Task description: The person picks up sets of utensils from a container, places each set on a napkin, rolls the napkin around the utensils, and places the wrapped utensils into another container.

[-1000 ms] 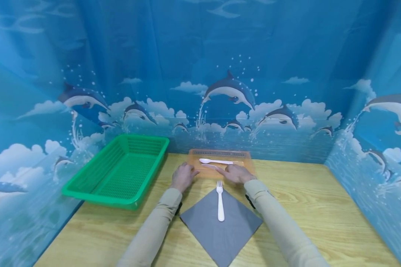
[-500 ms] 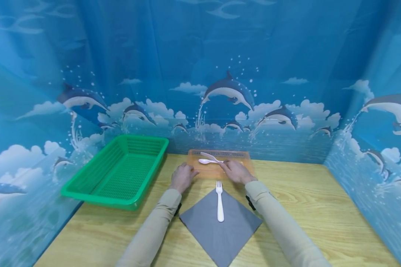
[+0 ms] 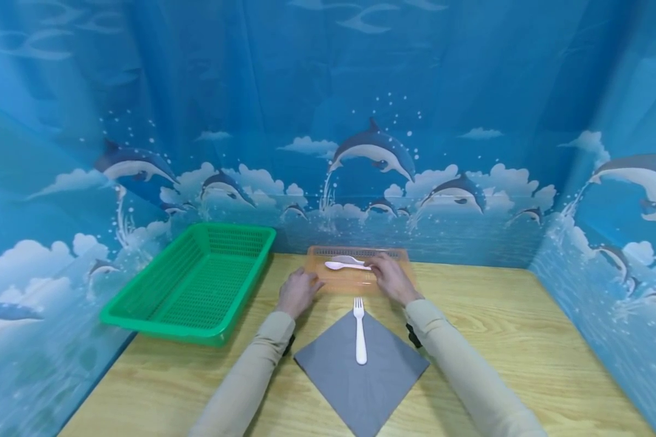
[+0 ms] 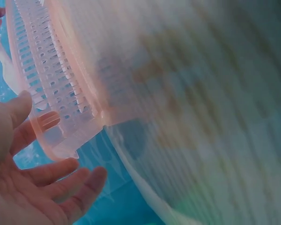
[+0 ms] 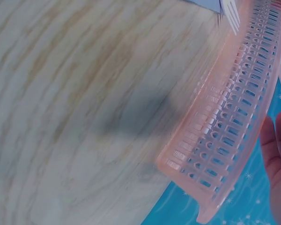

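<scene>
- The right hand reaches into the shallow orange slotted plastic basket at the far edge of the pale wooden table. Its fingers curl down onto the handle end of a white plastic utensil, which lies across a white plastic spoon inside the basket; the grip itself is too small to make out.
- The left hand rests against the basket's near left corner with fingers relaxed and spread, as the left wrist view shows, steadying rather than gripping it.
- A white plastic fork lies on the grey square paper napkin, just in front of the basket; a green slotted plastic basket stands to the left.
- Judged step: picking cutlery from the orange basket. The next move likely calls for a firm pinch on one thin handle without dragging the spoon along.
- Compared with half a second ago, the upper utensil lies flatter and lower, and the right hand has shifted slightly further back.
</scene>
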### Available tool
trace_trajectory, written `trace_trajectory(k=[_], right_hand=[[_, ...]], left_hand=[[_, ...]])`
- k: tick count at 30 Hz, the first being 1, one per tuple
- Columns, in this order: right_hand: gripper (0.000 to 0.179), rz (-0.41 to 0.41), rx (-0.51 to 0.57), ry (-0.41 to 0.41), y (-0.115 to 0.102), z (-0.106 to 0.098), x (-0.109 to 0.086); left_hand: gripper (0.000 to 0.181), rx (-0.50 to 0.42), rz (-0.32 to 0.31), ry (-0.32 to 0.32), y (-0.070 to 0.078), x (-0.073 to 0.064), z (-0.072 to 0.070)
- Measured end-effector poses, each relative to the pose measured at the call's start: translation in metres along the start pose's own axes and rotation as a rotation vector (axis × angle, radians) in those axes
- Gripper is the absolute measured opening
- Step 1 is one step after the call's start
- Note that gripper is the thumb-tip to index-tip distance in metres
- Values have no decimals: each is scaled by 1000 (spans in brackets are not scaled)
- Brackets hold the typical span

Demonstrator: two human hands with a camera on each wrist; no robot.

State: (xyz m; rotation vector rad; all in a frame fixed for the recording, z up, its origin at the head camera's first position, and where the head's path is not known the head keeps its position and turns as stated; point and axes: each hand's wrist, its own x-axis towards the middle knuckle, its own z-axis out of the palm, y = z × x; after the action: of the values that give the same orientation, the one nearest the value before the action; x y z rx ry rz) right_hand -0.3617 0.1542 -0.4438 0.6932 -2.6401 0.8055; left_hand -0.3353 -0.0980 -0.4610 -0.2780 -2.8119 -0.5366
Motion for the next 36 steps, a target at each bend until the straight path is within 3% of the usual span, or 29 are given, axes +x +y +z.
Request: trace_trajectory(k=[6, 10, 15, 25, 30, 36], right_hand=[[28, 0, -28, -8, 0, -4, -6], [31, -15, -49, -9, 1, -6, -10], [30, -15, -50, 7, 3, -7, -15], [29, -8, 0, 16, 2, -9, -20], [30, -26, -1, 32, -2, -10, -23], [28, 8, 37, 19, -6, -9, -25]], left_hand=[[40, -28, 1, -6, 0, -3, -1], [44, -44, 9, 31, 2, -5, -5], [37, -43, 71, 124, 4, -6, -10], [15, -78, 215, 238, 9, -7, -14], [12, -95, 224, 230, 17, -9, -17], [15, -88, 212, 213, 22, -12, -19]])
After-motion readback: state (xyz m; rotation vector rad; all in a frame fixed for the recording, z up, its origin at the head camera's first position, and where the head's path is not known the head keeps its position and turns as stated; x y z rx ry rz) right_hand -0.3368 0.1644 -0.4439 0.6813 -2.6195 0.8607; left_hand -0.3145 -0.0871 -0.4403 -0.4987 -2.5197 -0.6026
